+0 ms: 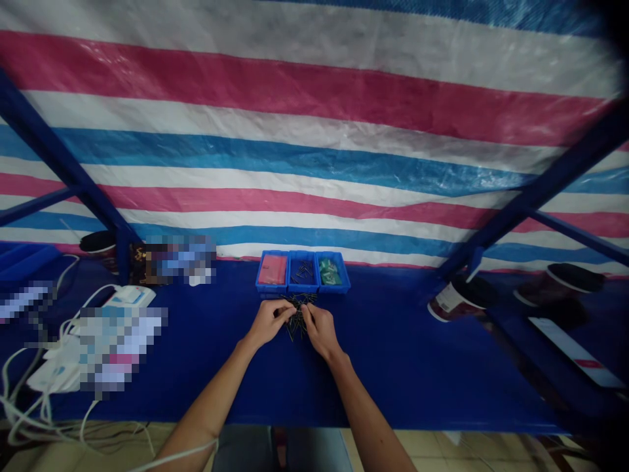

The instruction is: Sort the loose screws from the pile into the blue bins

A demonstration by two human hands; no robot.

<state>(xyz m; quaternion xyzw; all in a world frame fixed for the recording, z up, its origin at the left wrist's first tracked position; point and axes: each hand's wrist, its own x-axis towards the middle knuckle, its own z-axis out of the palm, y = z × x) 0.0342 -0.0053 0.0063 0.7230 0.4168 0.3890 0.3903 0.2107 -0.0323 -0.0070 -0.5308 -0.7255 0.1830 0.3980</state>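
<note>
1. While two bare hands meet just below the centre of the frame, one loose pile of dark, slender pieces [293,324] lies between and under their fingers on the blue table [417,373]; the pieces overlap too closely to count.
2. The left hand [269,321] has thumb and forefinger drawn narrowly together at the pile's left edge; the right hand [322,326] bends its fingers in the same narrow way at the right edge; whether either one grips a piece, I cannot tell, since the fingers cover the spot.
3. Three blue bins [271,288] stand in one row just above the pile, side by side; the first holds a pink item [273,269], the second some dark pieces [303,270], the third green-and-white contents [329,271], too small to make out.
4. Three dark-lidded tubs show: two at the right, one at the left [98,242]; the nearer right tub [457,298] is tilted in view; the farther right tub [555,288] is dim.
5. Pixel blocks hide parts of the left side, including some of the white power strips [54,372]; one blue tray [24,259] is cut off by the left edge; both forearms run out at the bottom.
</note>
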